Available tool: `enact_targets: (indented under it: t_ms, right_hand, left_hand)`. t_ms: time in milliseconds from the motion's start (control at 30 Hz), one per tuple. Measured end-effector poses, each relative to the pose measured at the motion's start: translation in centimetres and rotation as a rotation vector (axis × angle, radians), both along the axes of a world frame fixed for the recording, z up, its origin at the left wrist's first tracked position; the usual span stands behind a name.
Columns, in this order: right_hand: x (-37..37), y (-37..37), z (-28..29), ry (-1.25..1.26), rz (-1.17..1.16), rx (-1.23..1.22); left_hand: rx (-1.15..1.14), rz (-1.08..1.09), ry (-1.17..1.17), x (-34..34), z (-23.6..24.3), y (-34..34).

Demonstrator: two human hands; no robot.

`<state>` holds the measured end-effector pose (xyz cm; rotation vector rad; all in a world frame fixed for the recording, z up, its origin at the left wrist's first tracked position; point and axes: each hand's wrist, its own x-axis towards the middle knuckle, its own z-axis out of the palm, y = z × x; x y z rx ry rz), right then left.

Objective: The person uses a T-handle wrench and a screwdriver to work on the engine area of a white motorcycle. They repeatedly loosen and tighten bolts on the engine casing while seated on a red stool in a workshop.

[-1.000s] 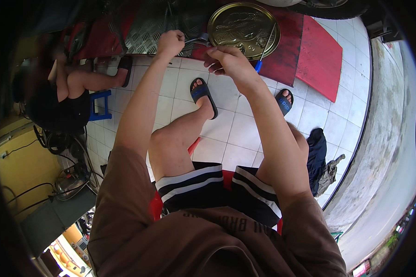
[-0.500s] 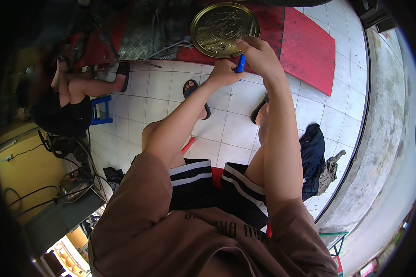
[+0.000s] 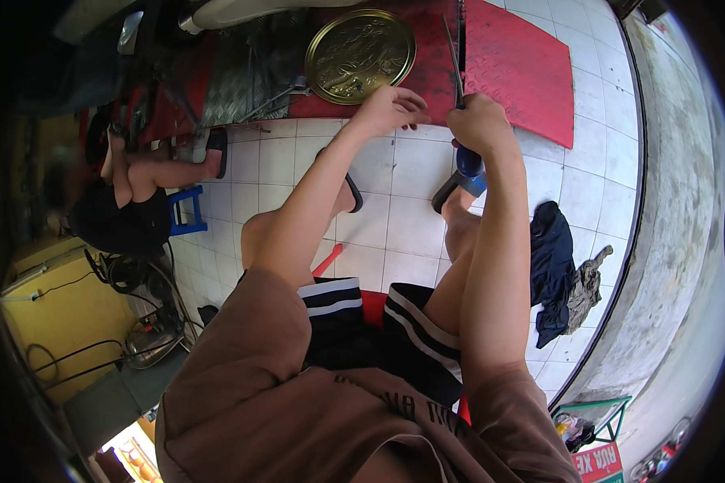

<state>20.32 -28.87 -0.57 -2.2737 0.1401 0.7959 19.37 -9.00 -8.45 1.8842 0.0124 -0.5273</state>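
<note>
My right hand [image 3: 480, 124] is wrapped round a screwdriver [image 3: 453, 60]. Its long thin shaft points away over the red platform, and the blue end of its handle [image 3: 469, 161] shows below my fist. My left hand [image 3: 388, 111] hovers by the platform's near edge with its fingers loosely bent and apart, and I see nothing held in it. Just beyond it, a round gold-coloured tray [image 3: 361, 56] with a raised pattern lies on the platform. Metal wrenches [image 3: 286, 95] lie to the left of the tray.
The red platform [image 3: 519, 68] spans the far side, with a treadplate strip [image 3: 246, 80]. White floor tiles [image 3: 407, 205] lie below it. At left another person sits by a blue stool [image 3: 188, 211]. Dark cloth [image 3: 552, 270] and a grey rag [image 3: 588, 290] lie at right, near a wall.
My hands have moved apart. The right one has shifted slightly right and down with the screwdriver, while the left has let go of the blue handle and stands by the tray.
</note>
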Motion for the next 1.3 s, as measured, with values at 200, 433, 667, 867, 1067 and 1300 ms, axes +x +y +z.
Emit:
enact_targets:
  t_ms: [200,433,667,867,1067,1300]
  right_hand:
    - [-0.1,0.7,-0.4,-0.096,-0.024,0.076]
    - [-0.7,0.4,-0.1,-0.217,0.013,-0.052]
    - [-3.5,0.7,0.0,-0.315,0.067,0.018]
    - [-3.6,1.9,0.7,-0.423,0.111,0.174]
    - [-3.3,6.9,0.4,-0.45,0.247,0.277]
    - [-1.8,8.5,-1.3,-0.447,0.349,0.185]
  left_hand:
    - [0.856,0.261,-0.443,5.3,-3.9,2.4]
    - [0.919,0.105,-0.526,6.0,-5.5,3.5]
    - [0.726,0.212,-0.536,5.2,-4.9,4.6]
    - [-0.229,0.719,-0.203,-2.1,2.2,7.4]
    - [-0.626,1.018,-0.377,-5.1,5.2,11.8]
    - [-0.786,1.111,-0.214,-2.3,4.9,12.3]
